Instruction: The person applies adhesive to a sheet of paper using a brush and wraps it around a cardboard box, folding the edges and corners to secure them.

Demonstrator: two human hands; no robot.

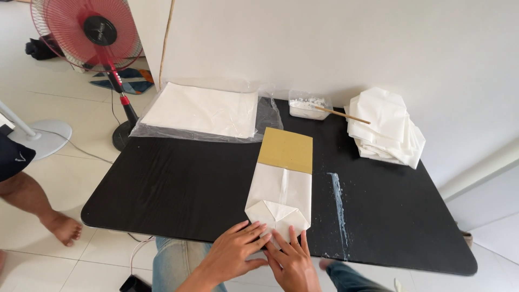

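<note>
Head view: both palms flat, fingers spread, gripping nothing; my left hand [235,251] and right hand [292,262] press the folded bottom flaps of the white paper bag [280,197] at 6 o'clock, likely to set the crease. Bag lies flat on the matte black table [178,178], tan cardboard insert [285,150] sticking out its 12 o'clock end. Glue tub [307,105] with stick at 12, crumpled finished bags [385,127] at 2, bagged paper sheets [203,111] at 11

A single head-worn view looks steeply down and forward across the black table [178,184] toward the white wall [324,43], seemingly from just above its near edge.
</note>
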